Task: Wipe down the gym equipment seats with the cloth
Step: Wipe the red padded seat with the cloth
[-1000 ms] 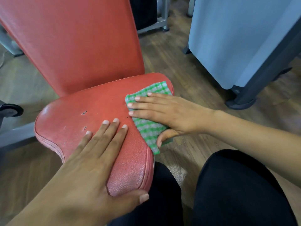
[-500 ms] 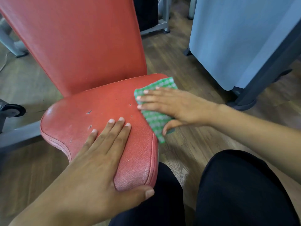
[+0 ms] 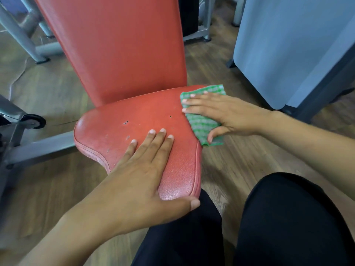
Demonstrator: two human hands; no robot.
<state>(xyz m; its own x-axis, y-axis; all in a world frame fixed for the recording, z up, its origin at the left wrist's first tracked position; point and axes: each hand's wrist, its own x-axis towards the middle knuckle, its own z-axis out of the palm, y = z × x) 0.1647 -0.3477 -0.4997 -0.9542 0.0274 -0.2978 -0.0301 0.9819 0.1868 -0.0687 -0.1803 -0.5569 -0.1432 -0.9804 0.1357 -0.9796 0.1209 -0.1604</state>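
Pale panel (image 3: 278, 45) flanks seat (image 3: 134, 120); flat left hand (image 3: 138, 181) lies near cloth (image 3: 201, 123).

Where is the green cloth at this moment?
In the head view, the cloth lies on the right edge of the seat, under the right hand.

Cloth (image 3: 203, 125): green and white in a small check, with fine pale stripes across the squares.
Seat (image 3: 138, 127): red with a pebbled grain, a few small dark specks, a pale glossy sheen at the left corner and the near tip, piping in the same red.
Backrest (image 3: 119, 45): plain red, no pattern.
Floor (image 3: 48, 89): brown wood-grain planks, greyer to the left.
Frame (image 3: 42, 146): grey metal.
Wheel (image 3: 33, 121): black with a grey hub.
Panel (image 3: 288, 45): pale blue-grey, with a dark grey edge and foot.
Trousers (image 3: 288, 217): plain black.
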